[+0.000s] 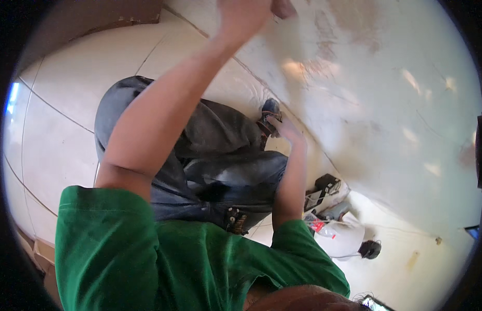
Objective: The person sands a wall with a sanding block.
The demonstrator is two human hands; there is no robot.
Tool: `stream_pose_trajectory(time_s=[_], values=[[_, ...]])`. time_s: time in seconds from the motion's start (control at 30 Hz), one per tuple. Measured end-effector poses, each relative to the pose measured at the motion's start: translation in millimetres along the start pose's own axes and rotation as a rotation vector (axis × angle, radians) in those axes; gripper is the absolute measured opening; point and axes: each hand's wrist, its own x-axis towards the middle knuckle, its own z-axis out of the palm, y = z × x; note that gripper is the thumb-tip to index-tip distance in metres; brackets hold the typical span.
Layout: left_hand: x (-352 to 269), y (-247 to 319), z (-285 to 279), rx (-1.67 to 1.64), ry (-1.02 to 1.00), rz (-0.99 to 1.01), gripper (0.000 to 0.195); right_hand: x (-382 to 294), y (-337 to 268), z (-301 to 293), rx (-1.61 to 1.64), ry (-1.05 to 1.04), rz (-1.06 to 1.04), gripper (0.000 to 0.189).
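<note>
My left hand [250,9] is at the top edge, partly cut off, before a pale smooth surface [381,136] with brownish smears. A small reddish-brown shape [283,8] beside it is blurred; I cannot tell if it is part of the hand or a thing held. My right hand [287,127] is down at my dark shoe [270,107], its thumb and fingers touching it. The inner side of that hand is hidden. I am crouched, with my dark trousers [221,132] bent at the knees.
Light floor tiles [58,140] meet the pale surface along a dark seam. A brown panel [108,15] stands at upper left. To my right lie an open box [322,190], a clear plastic bottle [324,229] and a black round item [369,248] with a cord. Cardboard [44,252] is at lower left.
</note>
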Motion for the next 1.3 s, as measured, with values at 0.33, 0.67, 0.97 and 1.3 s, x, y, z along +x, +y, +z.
stream_pose_trajectory(time_s=[0.33,0.67,0.97,1.3], values=[[-9,-7,10,0.274,-0.05,0.008,0.02,3,10,0,0.048,-0.058,-0.04,0.059],[-10,-8,7,0.307,-0.098,-0.009,0.023,-9,3,1,0.07,0.005,-0.001,0.053],[-21,-36,10,0.318,-0.157,0.012,0.019,1,3,-1,0.067,-0.021,-0.01,0.055],[-27,-43,9,0.479,-0.035,0.003,0.032,-1,2,2,0.019,-0.012,-0.011,0.054]])
